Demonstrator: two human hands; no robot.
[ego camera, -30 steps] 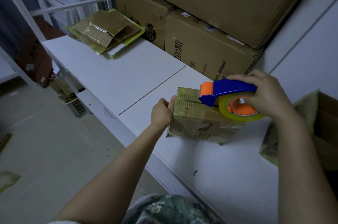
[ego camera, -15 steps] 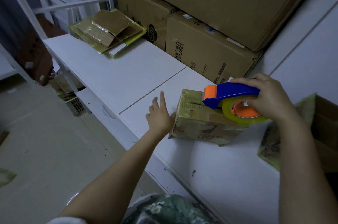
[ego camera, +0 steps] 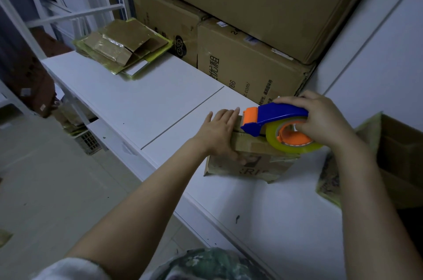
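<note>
Head view, packing station, itemised.

Small box (ego camera: 247, 165): brown cardboard, standing on the white counter (ego camera: 142, 96) under both hands. Flaps are closed. A glossy strip seems to run along the top seam, though the dim light makes its extent hard to judge.

Left hand (ego camera: 219, 133): fingers (ego camera: 229, 116) straight and together, pressed flat on the left end of the box top, with the thumb down the front face. It grips nothing.

Right hand (ego camera: 320, 117): fingers (ego camera: 302, 130) curled tight round the tape dispenser (ego camera: 274, 117), which has a blue body, an orange nose and a yellowish clear roll (ego camera: 295, 144). The nose sits over the box top, just beside the left fingertips.

Progress, as judged: the sealing pass along the top seam is under way and probably near its end by the left fingers. Left to do: cut the tape and rub the tail down over the edge. Other seams are not visible.

Writing: on the box front, below the left thumb, large letters "RI", the rest cut off. On the big carton (ego camera: 240, 69) beyond the right fingers: Chinese characters, "766" and a fragment ending "com/". On the rear carton (ego camera: 160, 16): a round swirl logo.

Other: flattened cardboard pile (ego camera: 121, 46), well beyond the left fingers. Open box (ego camera: 398, 154), just right of the right wrist.
</note>
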